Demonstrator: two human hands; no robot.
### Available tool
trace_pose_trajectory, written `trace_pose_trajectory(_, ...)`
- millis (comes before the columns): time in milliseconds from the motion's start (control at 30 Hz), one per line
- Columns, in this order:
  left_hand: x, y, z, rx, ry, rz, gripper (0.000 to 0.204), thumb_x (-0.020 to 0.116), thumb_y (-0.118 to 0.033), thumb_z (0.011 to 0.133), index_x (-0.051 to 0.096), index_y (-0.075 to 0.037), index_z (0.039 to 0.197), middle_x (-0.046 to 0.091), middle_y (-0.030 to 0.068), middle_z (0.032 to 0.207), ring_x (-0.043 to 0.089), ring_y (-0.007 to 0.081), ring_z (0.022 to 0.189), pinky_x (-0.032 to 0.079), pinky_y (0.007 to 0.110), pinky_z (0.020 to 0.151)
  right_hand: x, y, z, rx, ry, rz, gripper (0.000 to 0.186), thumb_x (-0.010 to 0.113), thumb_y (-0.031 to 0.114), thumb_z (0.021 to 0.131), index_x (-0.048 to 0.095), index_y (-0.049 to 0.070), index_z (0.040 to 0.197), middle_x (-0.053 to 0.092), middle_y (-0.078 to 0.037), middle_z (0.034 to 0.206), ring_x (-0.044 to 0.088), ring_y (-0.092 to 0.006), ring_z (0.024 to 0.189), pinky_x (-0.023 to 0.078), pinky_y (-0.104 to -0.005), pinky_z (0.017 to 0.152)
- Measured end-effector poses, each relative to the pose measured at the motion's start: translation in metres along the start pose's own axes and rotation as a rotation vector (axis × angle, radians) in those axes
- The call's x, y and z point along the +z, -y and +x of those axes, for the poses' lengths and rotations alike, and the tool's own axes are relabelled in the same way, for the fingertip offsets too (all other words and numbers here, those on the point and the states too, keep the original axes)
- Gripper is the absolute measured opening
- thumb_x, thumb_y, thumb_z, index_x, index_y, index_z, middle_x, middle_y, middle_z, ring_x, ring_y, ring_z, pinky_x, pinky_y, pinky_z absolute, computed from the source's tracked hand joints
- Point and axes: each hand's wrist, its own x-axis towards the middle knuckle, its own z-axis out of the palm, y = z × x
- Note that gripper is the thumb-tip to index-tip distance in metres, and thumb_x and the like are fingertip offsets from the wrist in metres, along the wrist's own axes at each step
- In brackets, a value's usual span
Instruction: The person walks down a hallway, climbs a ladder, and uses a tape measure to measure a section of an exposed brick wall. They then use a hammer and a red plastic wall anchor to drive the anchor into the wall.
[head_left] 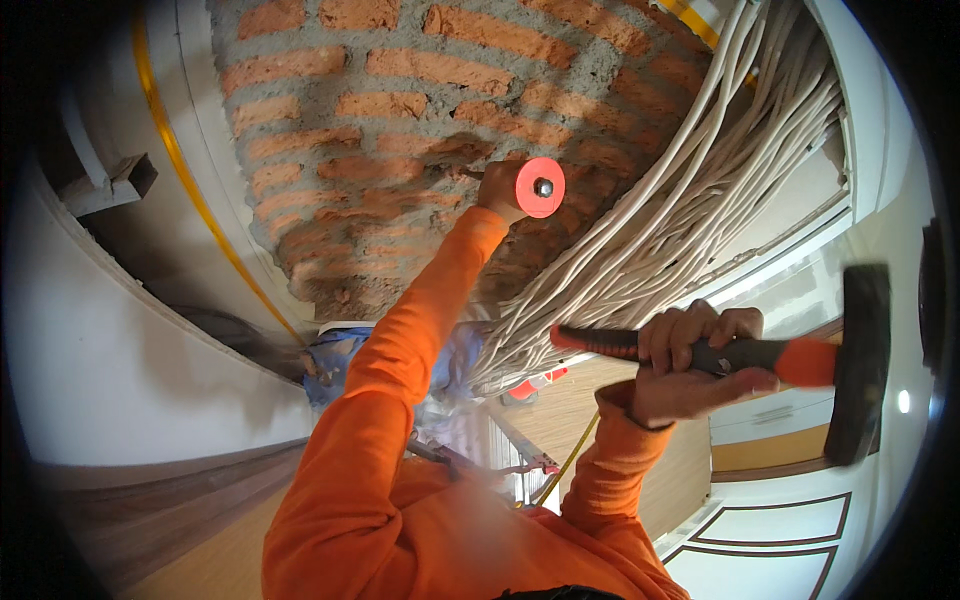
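Fingers of left hand point(499, 190) grip red-guarded chisel point(530, 200), those of right hand point(690, 372) hammer point(808, 362); risk: off-centre blow on small head point(543, 187) glancing handward

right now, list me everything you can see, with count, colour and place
hammer: 1, black and orange-red, in the right hand
chisel with round guard: 1, red guard, in the left hand
brick wall: 1, orange bricks with grey mortar, top centre
cables: many, too bunched to count, whitish, right of the bricks
yellow strip: 1, yellow, upper left
metal piece: 1, greyish, far left
plastic sheet: 1, blue, below the bricks
red item: 1, red, below the cables, kind unclear
floor: 1, light brown, lower right of centre
sleeves: 2, orange, lower centre
hands: 2, left at the bricks, right at right
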Motion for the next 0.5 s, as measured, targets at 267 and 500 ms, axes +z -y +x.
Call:
trace_pose_trajectory(267, -0.011, -0.001, -0.005, -0.123, 0.256, -0.136, 0.029, 0.080, -0.028, 0.064, 0.066, -0.008, 0.081, 0.069, 0.0117, 0.079, 0.067, 0.0275, 0.076, 0.053, 0.038, 0.067, -0.047, -0.084, -0.038, 1.070, -0.045, -0.548, 0.050, 0.045, 0.048, 0.100, 0.045, 0.011, 0.068, 0.037, 0.003, 0.051, 0.032, -0.0074, 0.034, 0.026, -0.0245, 0.032)
trace_pose_trajectory(500, 0.004, -0.011, -0.037, -0.029, 0.131, -0.009, 0.020, 0.072, -0.029, 0.067, 0.063, -0.012, 0.073, 0.066, 0.0122, 0.073, 0.064, 0.0312, 0.067, 0.052, 0.040, 0.060, -0.056, -0.029, -0.053, 0.930, -0.106, -0.407, 0.050, 0.041, 0.055, 0.100, 0.046, 0.008, 0.083, 0.030, 0.005, 0.047, 0.026, -0.0040, 0.032, 0.023, -0.0210, 0.029)
